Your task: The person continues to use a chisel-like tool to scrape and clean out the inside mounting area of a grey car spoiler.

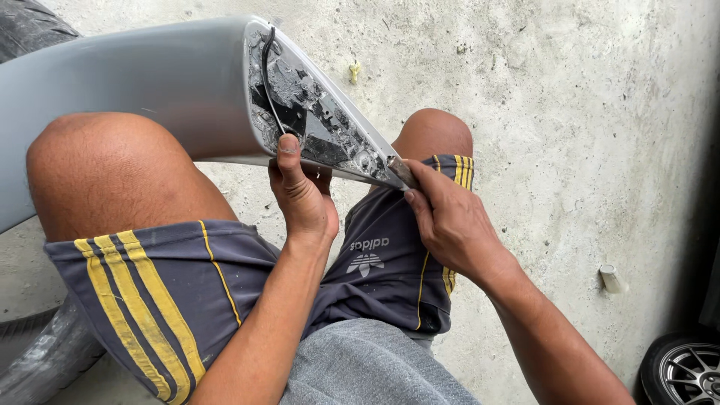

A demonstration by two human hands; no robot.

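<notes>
A long grey car body panel lies across my knees, its broken triangular end facing me, dark and crumbled inside. A black cable curves along that end's left rim. My left hand grips the lower edge of the end from below, thumb pressed on the rim. My right hand holds a small metal blade tool against the pointed right tip of the end.
I sit over a rough concrete floor. A tyre shows at top left and another at bottom left. A car wheel is at bottom right, a small white cylinder near it.
</notes>
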